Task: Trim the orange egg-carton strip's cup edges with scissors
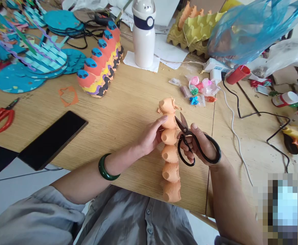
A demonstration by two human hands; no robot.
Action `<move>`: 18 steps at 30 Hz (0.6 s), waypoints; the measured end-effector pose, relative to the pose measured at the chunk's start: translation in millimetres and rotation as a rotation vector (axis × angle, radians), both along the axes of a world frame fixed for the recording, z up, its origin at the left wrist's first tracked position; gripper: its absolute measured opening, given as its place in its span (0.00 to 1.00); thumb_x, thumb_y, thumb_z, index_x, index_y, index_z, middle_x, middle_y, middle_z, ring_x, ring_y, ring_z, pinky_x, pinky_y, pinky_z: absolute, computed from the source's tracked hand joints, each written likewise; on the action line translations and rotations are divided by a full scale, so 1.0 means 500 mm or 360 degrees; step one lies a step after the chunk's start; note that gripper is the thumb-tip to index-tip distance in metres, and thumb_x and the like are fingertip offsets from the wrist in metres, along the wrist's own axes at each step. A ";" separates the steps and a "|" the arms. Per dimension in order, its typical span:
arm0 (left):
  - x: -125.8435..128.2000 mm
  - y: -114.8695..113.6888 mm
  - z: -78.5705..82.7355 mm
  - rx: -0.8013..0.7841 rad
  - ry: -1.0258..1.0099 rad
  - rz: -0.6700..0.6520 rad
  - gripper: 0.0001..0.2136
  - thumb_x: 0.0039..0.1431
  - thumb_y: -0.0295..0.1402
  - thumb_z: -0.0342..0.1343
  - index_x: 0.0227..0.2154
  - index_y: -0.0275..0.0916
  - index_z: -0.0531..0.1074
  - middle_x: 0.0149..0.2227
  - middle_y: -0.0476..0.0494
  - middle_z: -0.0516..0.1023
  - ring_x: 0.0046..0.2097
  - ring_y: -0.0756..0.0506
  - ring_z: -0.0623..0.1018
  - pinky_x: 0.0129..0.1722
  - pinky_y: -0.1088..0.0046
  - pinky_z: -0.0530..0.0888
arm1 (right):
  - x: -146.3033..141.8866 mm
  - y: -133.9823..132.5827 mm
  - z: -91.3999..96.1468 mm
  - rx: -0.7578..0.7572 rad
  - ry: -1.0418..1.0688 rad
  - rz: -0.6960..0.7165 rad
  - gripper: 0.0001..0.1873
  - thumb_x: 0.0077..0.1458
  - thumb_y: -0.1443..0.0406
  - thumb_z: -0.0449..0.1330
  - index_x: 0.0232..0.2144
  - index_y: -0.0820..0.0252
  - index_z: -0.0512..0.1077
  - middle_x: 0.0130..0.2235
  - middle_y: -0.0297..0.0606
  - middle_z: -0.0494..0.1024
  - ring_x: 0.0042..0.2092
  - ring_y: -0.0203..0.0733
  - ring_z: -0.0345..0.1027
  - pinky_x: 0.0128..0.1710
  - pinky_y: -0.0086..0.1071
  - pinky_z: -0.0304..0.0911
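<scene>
An orange egg-carton strip (169, 153) is held lengthwise over the table (128, 112), on the near side of the white bottle (143, 44) and a little to its right; whether it is rested on the wood cannot be told. Its far part is gripped by the left hand (151, 136), the thumb laid across the second cup and the fingers mostly hidden. The left forearm is slanted in from the near left of the bottle, its wrist held nearly straight (a dark green bangle (102, 166) is worn there). Black scissors (186, 131) are clasped in the right hand (202, 140), nearer than the bottle and to its right, with the thumb raised and the fingers curled at the smaller loop. The blades are parted and pointed beside the strip's right edge. The right forearm is angled up from the near right. The hands are set apart, with the strip between them.
</scene>
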State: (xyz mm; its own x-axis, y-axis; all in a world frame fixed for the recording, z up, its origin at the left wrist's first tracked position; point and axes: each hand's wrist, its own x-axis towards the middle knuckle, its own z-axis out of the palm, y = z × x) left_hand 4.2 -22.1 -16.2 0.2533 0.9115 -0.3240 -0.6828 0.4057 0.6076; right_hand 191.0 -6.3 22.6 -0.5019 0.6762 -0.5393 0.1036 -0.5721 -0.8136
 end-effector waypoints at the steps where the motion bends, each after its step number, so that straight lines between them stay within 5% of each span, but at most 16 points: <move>1: 0.000 0.000 -0.001 -0.0005 0.0002 0.0000 0.18 0.63 0.46 0.59 0.43 0.36 0.80 0.41 0.43 0.84 0.42 0.45 0.81 0.45 0.71 0.77 | -0.003 0.003 0.005 -0.0022 -0.0026 0.0007 0.36 0.49 0.32 0.61 0.34 0.60 0.70 0.20 0.28 0.67 0.15 0.32 0.57 0.11 0.28 0.61; 7: 0.004 -0.004 0.001 0.0021 -0.0014 0.0021 0.18 0.59 0.47 0.64 0.41 0.36 0.80 0.40 0.42 0.85 0.43 0.45 0.82 0.44 0.72 0.76 | -0.026 0.025 0.055 -0.0273 -0.0100 0.0114 0.36 0.53 0.32 0.58 0.25 0.59 0.69 0.18 0.30 0.66 0.14 0.31 0.53 0.09 0.26 0.57; 11: 0.004 -0.005 0.004 -0.0028 0.0046 0.0086 0.17 0.60 0.46 0.62 0.42 0.36 0.79 0.40 0.43 0.84 0.42 0.45 0.81 0.43 0.70 0.75 | -0.029 0.040 0.080 -0.0396 -0.0135 0.0092 0.33 0.63 0.37 0.51 0.27 0.59 0.70 0.19 0.30 0.67 0.15 0.31 0.52 0.10 0.25 0.56; 18: 0.001 -0.004 0.003 -0.0015 0.0060 0.0141 0.14 0.58 0.42 0.64 0.40 0.37 0.80 0.40 0.45 0.84 0.42 0.45 0.80 0.43 0.70 0.75 | -0.021 0.069 0.105 -0.0479 -0.0280 0.0164 0.35 0.62 0.36 0.50 0.29 0.61 0.73 0.19 0.30 0.64 0.15 0.30 0.49 0.10 0.25 0.52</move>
